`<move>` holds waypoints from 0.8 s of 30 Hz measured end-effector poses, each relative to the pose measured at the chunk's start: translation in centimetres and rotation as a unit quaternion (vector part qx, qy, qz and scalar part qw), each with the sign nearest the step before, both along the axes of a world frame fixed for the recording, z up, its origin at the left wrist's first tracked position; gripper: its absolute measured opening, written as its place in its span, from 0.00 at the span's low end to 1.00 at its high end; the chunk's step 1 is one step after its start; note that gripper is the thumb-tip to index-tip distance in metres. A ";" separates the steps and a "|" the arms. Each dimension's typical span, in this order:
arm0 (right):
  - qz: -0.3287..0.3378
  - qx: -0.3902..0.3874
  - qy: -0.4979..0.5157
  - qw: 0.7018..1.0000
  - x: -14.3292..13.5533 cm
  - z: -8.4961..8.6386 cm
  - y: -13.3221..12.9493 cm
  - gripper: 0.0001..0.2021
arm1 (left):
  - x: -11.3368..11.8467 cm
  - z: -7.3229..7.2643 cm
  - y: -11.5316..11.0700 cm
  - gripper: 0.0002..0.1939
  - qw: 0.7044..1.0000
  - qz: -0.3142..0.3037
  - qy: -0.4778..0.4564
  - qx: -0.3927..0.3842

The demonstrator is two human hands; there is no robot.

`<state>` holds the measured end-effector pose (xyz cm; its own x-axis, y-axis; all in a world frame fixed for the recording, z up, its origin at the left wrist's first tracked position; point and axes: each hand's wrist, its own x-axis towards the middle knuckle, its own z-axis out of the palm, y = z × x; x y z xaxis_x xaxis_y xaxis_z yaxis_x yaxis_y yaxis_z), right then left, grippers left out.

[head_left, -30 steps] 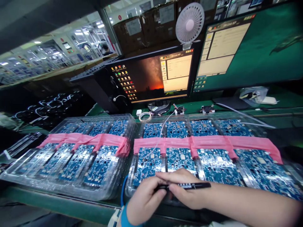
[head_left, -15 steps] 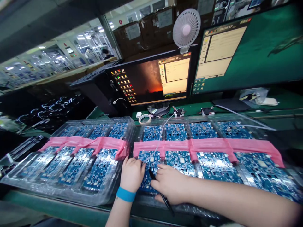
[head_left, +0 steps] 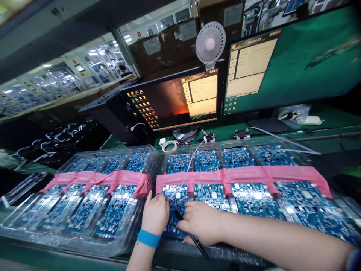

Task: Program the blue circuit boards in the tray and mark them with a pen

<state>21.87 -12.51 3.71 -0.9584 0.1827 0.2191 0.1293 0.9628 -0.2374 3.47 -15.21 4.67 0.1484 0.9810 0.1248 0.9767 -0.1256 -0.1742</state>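
My left hand (head_left: pixel 155 213), with a blue wristband (head_left: pixel 148 238), has its fingers curled at the left edge of a blue circuit board (head_left: pixel 176 207). A thin white cable (head_left: pixel 192 156) runs down over the pink strip to that board, its lower end close to my left fingertips. What those fingers pinch is hidden. My right hand (head_left: pixel 204 224) is closed around a black pen (head_left: pixel 199 246), over the right side of the same board. The pen's upper end points at the board and its other end sticks out below the hand. The board sits in a clear plastic tray (head_left: pixel 222 248).
A second clear tray (head_left: pixel 124 241) of boards with a pink strip (head_left: pixel 98 178) lies at the left. Behind the trays are a tape roll (head_left: pixel 169 146), small wired connectors (head_left: pixel 209 136), two monitors (head_left: pixel 169 103) and a white fan (head_left: pixel 210 43). Dark cables are at far left.
The view has shifted slightly, so the trays sit a little lower and further left. Both hands stay at the same board, and the pen is still in my right hand.
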 end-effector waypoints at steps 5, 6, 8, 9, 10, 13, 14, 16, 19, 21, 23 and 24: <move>0.003 0.004 0.020 1.000 0.4 -0.1 0.1 0.13 | -0.4 0.1 -0.2 0.11 1.000 -0.022 0.002 -0.013; 0.002 0.003 0.020 1.000 0.4 -0.1 0.1 0.13 | -0.5 0.0 -0.3 0.12 1.000 -0.024 0.003 -0.014; 0.002 -0.001 0.019 1.000 0.4 -0.3 0.1 0.13 | -0.7 -0.1 -0.3 0.13 0.999 -0.041 0.005 -0.017; 0.002 -0.002 0.019 1.000 0.3 -0.4 0.1 0.13 | -0.9 -0.2 -0.4 0.13 0.999 -0.050 0.003 -0.015; 0.002 -0.002 0.021 1.000 0.3 -0.4 0.1 0.13 | -1.0 -0.2 -0.4 0.13 0.998 -0.054 -0.003 -0.012; 0.009 -0.007 0.034 0.999 0.7 0.0 0.1 0.13 | -1.3 0.2 -0.3 0.12 0.999 -0.025 -0.047 -0.004; 0.010 -0.010 0.039 0.999 1.0 0.3 0.3 0.14 | -1.3 0.5 -0.1 0.11 0.998 -0.007 -0.064 0.001; -0.005 -0.017 0.043 0.999 2.2 1.1 0.8 0.13 | -0.9 1.5 0.7 0.11 0.995 0.015 -0.094 0.018; -0.090 -0.039 0.024 0.995 5.0 2.0 2.5 0.12 | 0.8 2.9 3.2 0.10 0.984 0.017 -0.167 0.059; -0.176 -0.055 0.007 0.983 7.2 1.8 3.9 0.13 | 2.8 3.2 5.8 0.10 0.974 0.004 -0.217 0.060; -0.249 -0.064 0.000 0.966 9.1 1.0 5.3 0.16 | 5.1 2.8 8.8 0.10 0.972 -0.012 -0.233 0.037; -0.272 -0.069 0.000 0.960 9.8 0.4 5.8 0.18 | 6.3 2.3 10.3 0.10 0.972 -0.018 -0.233 0.031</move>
